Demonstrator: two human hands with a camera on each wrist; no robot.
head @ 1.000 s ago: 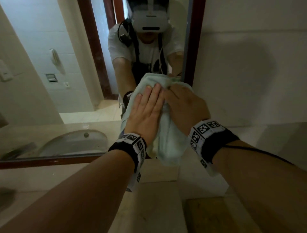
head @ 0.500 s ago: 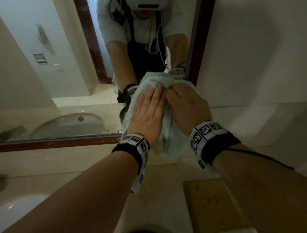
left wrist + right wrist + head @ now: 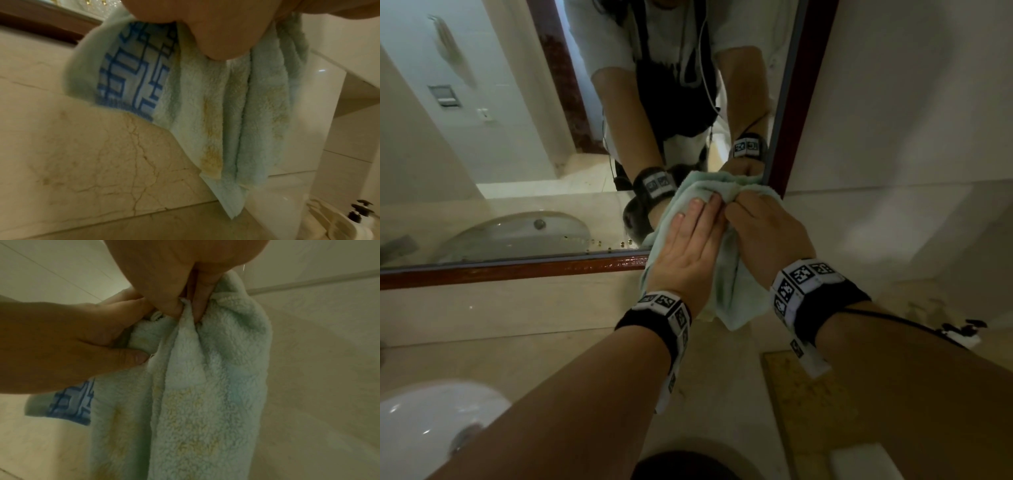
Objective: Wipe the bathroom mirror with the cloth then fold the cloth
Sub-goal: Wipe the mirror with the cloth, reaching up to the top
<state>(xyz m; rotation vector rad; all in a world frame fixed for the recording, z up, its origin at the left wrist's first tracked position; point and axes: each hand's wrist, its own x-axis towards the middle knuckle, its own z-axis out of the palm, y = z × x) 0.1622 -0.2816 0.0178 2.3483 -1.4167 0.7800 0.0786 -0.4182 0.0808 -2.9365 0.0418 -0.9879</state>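
Observation:
The pale green terry cloth (image 3: 729, 291) hangs bunched against the lower right corner of the mirror (image 3: 500, 154) and drapes over its red-brown bottom frame (image 3: 517, 270). My left hand (image 3: 688, 246) lies on the cloth with its fingers straight. In the right wrist view the left hand's (image 3: 72, 340) thumb pinches a fold of cloth (image 3: 195, 386) against those fingers. My right hand (image 3: 760, 229) is curled over the cloth's top edge, and its fingertips (image 3: 174, 308) pinch a ridge there. A blue patterned label shows on the cloth (image 3: 205, 105).
A white sink basin (image 3: 421, 421) sits at the lower left in the beige marble counter (image 3: 585, 342). A tan mat (image 3: 808, 411) and a white block (image 3: 859, 462) lie at the lower right. Pump bottles (image 3: 359, 211) stand on the counter. The tiled wall (image 3: 911, 102) adjoins the mirror's right frame.
Both hands have slid the cloth down the mirror toward its bottom frame. My view has tipped down, so the counter and the sink basin now show.

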